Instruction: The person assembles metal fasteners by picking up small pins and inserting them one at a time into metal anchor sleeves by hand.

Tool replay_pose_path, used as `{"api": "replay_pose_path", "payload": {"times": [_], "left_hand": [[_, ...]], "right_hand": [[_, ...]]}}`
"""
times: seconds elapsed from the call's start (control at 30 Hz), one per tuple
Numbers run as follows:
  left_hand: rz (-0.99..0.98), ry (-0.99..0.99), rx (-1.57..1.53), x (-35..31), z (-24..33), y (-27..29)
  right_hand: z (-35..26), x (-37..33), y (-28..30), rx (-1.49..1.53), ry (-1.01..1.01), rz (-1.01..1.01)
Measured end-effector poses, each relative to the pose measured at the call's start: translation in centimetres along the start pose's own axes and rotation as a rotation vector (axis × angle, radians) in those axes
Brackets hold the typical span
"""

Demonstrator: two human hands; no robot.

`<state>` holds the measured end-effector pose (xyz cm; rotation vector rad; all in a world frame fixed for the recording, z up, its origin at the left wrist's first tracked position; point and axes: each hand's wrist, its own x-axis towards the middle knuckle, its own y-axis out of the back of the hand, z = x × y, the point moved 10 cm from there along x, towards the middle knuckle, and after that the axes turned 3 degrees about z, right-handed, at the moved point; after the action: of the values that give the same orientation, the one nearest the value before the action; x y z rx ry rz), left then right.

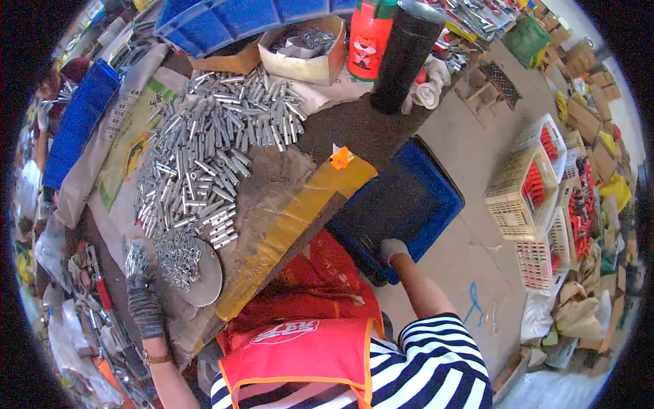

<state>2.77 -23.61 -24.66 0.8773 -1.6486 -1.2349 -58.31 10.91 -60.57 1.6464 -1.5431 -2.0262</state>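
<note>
My left hand, in a grey knitted glove, is at the left edge of the workbench. Its fingers are closed round a bunch of thin silver metal pins. Beside it, a heap of small metal pins lies partly on a round grey plate. Farther back spreads a large pile of short silver metal tubes. Down to the right, my right hand, also gloved, reaches into a blue crate near a few small metal pieces. Its fingers are too unclear to read.
Yellow tape covers the bench's cardboard edge. At the back stand a blue bin, a cardboard box, a red bottle and a black flask. Cream plastic crates with red parts stand on the floor at right.
</note>
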Motion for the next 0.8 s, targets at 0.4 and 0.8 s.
{"api": "replay_pose_path", "payload": {"times": [0.4, 0.8], "left_hand": [[0.150, 0.007, -0.179, -0.2, 2.3, 3.9], [0.435, 0.366, -0.868, -3.3, 7.9, 10.3]], "right_hand": [[-1.8, -6.0, 14.7, 0.310, -0.047, 0.585], [-31.0, -19.6, 38.3, 0.452, 0.844, 1.015]]}}
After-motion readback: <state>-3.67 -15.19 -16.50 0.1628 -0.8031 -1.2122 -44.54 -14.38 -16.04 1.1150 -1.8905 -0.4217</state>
